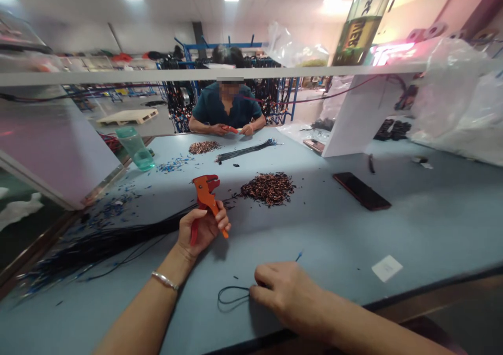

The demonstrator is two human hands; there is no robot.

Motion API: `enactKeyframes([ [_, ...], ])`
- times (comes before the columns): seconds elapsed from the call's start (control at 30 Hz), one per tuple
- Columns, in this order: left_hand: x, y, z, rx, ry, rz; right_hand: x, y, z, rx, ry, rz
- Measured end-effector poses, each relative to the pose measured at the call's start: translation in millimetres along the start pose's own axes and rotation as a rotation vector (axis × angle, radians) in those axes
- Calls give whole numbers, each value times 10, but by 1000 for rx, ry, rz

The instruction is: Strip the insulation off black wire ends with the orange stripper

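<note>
My left hand point(205, 225) is wrapped round a wire stripper point(205, 191) with orange and red handles, its jaws raised above the table. Pinched in my right hand point(283, 292) is a thin black wire point(231, 288), bent into a loop on the left side; a blue tip point(299, 255) pokes out beyond the knuckles. The fingertips of that hand are partly hidden. Left of my left hand lies a long bundle of black wires point(129, 234) with blue ends. Behind the stripper's jaws, to the right, sits a pile of small black and copper-coloured scraps point(269, 188).
Across the table a person point(228, 106) holds a red tool near a copper scrap pile point(204, 147) and more wires point(247, 150). A green bottle point(135, 148) stands at left. A phone point(361, 190) and white card point(387, 268) lie right. A shelf point(157, 76) spans above.
</note>
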State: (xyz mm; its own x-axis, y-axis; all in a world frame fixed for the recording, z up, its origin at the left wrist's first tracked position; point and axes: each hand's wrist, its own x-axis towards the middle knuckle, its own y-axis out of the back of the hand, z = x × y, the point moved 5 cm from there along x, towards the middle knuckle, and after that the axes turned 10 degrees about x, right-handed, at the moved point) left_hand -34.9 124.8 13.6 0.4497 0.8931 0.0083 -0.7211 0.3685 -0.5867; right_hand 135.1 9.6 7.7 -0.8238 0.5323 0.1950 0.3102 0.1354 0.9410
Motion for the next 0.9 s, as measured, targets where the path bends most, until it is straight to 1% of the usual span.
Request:
enactKeyframes([
  [0.03,4,12,5,-8,-9,16,39,-13,37,-27,-40,-28],
  [0.07,8,23,10,-16,-16,30,79,14,135,-73,-120,-33],
  [0.1,11,33,14,-23,-23,42,106,79,293,-132,-255,-19],
  [0.13,13,43,17,-29,-29,51,125,172,443,-172,-344,16],
  [0.2,17,56,20,-40,-40,64,126,369,691,-230,-470,78],
  [0.23,19,62,21,-45,-44,69,106,453,761,-253,-521,105],
  [0.27,22,66,20,-51,-48,74,82,507,774,-266,-550,122],
  [0.3,24,70,18,-56,-49,77,59,525,729,-269,-555,127],
  [0.33,27,74,16,-61,-50,81,46,502,627,-253,-525,115],
  [0.37,28,77,14,-65,-49,85,55,438,460,-190,-419,88],
  [0.4,29,81,12,-69,-49,89,75,347,261,-109,-277,46],
  [0.47,28,86,14,-74,-51,97,121,172,-61,10,-80,-25],
  [0.5,26,88,17,-74,-53,102,154,93,-150,30,-12,-77],
  [0.53,23,90,21,-73,-55,108,192,49,-152,7,-7,-102],
  [0.57,20,91,24,-72,-58,113,230,44,-59,-38,-81,-101],
  [0.6,16,92,27,-71,-60,117,253,77,113,-89,-221,-84],
  [0.7,12,94,28,-67,-64,122,228,321,639,-193,-453,3],
  [0.77,16,98,22,-65,-63,120,137,492,877,-248,-564,49],
  [0.83,22,102,14,-65,-60,118,61,558,927,-264,-576,47],
  [0.9,27,104,10,-67,-58,118,45,504,857,-244,-513,-5],
])
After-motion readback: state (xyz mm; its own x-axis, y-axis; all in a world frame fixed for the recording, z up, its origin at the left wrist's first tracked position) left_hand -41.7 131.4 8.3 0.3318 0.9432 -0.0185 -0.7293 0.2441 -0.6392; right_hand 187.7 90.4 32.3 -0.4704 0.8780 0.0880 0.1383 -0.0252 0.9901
